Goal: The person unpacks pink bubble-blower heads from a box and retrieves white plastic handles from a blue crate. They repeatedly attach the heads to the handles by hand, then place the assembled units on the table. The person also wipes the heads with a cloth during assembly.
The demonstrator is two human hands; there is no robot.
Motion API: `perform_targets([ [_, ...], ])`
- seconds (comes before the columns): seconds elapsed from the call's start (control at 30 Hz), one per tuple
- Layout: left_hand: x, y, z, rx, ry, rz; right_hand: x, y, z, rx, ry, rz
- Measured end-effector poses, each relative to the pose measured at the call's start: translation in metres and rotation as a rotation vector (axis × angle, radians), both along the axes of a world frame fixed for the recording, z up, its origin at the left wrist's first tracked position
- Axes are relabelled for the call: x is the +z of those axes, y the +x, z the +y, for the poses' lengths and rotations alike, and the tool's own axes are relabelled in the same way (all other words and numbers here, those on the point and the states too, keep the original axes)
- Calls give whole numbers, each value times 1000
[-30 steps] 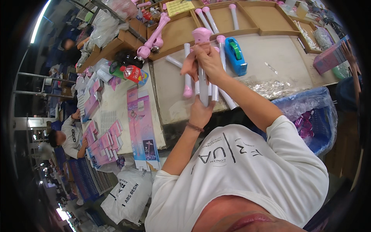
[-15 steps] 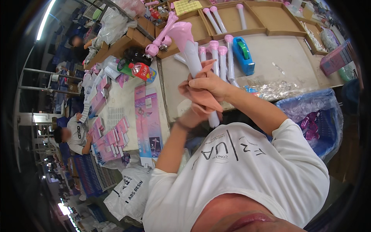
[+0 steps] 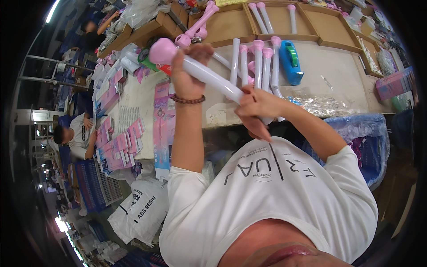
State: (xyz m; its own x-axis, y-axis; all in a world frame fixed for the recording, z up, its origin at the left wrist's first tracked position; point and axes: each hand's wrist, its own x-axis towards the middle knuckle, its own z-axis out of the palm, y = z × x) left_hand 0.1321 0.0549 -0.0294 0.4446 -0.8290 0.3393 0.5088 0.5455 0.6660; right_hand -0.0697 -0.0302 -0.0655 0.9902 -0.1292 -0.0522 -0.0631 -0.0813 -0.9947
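Note:
A toy wand [image 3: 213,79], a white tube with a rounded pink head, slants across in front of me, head to the upper left. My left hand [image 3: 189,71] is closed round the tube just below the head. At the tube's lower end my right hand [image 3: 262,107] is closed on it. Below the right fingers hangs a salmon-coloured piece that looks like cloth [image 3: 258,129], partly hidden. Several similar wands [image 3: 267,66] lie on the table [image 3: 320,62] just beyond my right hand, beside a blue tape dispenser [image 3: 291,62].
Shallow cardboard trays [image 3: 338,26] line the far edge, some with wands. Clear plastic wrap [image 3: 320,107] lies at the near edge, above a blue lined crate [image 3: 376,147]. Pink boxes [image 3: 120,147] are stacked at left, where a person [image 3: 80,138] works. A white sack [image 3: 142,209] stands below.
The wand has swung from nearly upright to a slant, its head now lower and left. My left hand has moved from the lower end up to the head; the cloth no longer wraps the tube's middle.

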Motion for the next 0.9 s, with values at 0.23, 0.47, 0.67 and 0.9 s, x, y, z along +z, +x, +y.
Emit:
perform_targets([
  [0.23,11,6,14,-49,-295,74,-36,-24,-7,-507,794,71],
  [0.47,5,-27,22,76,-175,-309,-65,-11,-17,-763,823,247],
  [0.67,0,-45,21,335,69,-215,-87,0,-7,-584,149,371],
  [0.9,-42,-9,5,350,430,208,-97,-11,21,-403,-363,158],
])
